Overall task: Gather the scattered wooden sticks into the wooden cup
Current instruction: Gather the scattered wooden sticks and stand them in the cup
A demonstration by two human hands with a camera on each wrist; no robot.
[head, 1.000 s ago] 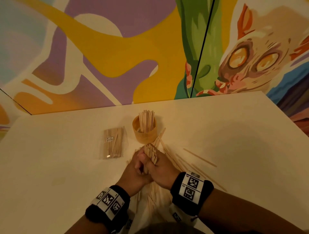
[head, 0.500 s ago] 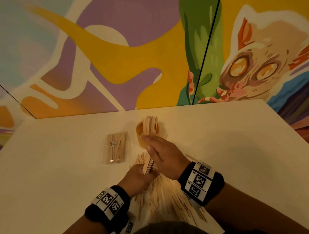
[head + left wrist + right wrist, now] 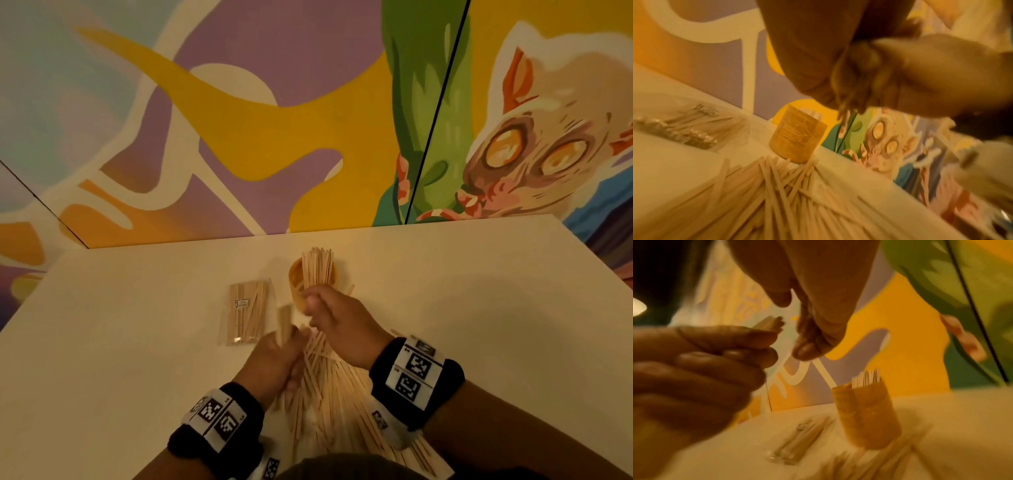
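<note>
The round wooden cup (image 3: 297, 297) stands mid-table with a fan of sticks (image 3: 317, 270) upright in it. It also shows as the cup (image 3: 797, 136) and the cup (image 3: 865, 415). My right hand (image 3: 337, 320) hovers just in front of the cup, fingers loosely curled and holding nothing. In the right wrist view the right hand (image 3: 797, 331) has bare fingertips. My left hand (image 3: 275, 358) grips a small bundle of sticks (image 3: 284, 322), left of the right hand. A big pile of loose sticks (image 3: 335, 394) lies under both wrists, reaching up to the cup.
A clear packet of sticks (image 3: 246, 315) lies flat to the left of the cup. The cream table (image 3: 479, 308) ends at a painted mural wall (image 3: 239, 137) close behind the cup. The table's right edge slants off at the far right.
My right hand carried a bundle up to the cup and let it go; more sticks now stand in the cup. My left hand kept a few sticks and shifted slightly left.
</note>
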